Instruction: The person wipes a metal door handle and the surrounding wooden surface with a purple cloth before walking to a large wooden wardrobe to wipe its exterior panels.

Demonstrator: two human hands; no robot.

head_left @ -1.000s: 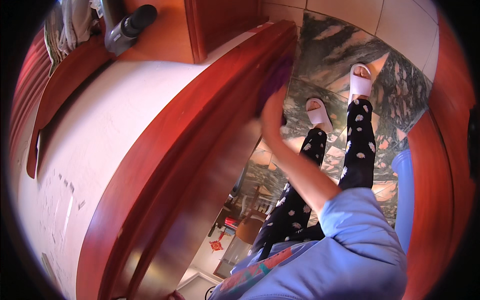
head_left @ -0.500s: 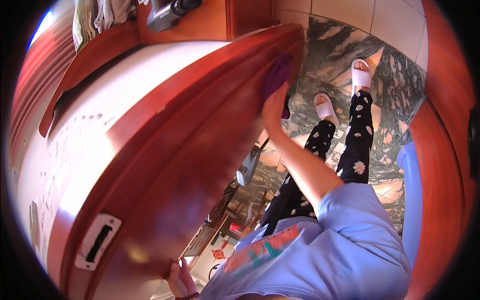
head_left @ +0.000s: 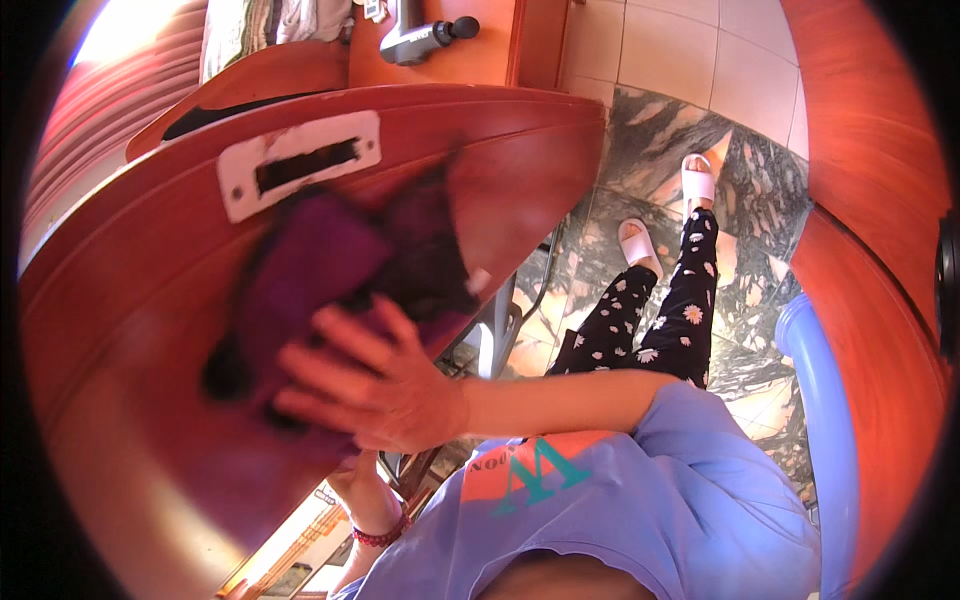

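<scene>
pressing flat on a purple cloth (head_left: 320, 280), the right hand (head_left: 385, 385) sits in the middle of the frame, a bit to the left. its fingers (head_left: 330, 355) are spread out and lie on top of the cloth, not pinching it. the cloth is squished against the red-brown wooden door edge (head_left: 150, 400) that fills the left side of the frame. just above the cloth, in the upper left, there is a white metal plate (head_left: 298, 163) with a dark slot in it. the left hand (head_left: 345, 480) is low in the frame, under the door, with a red bracelet (head_left: 382, 535) on the wrist. it is mostly hidden, so i cannot tell if it is open or closed. on the right are legs in black flower trousers (head_left: 660, 320) and white slippers (head_left: 665, 215) on a marble floor (head_left: 750, 190). at the top sits a grey tool (head_left: 425, 38).
</scene>
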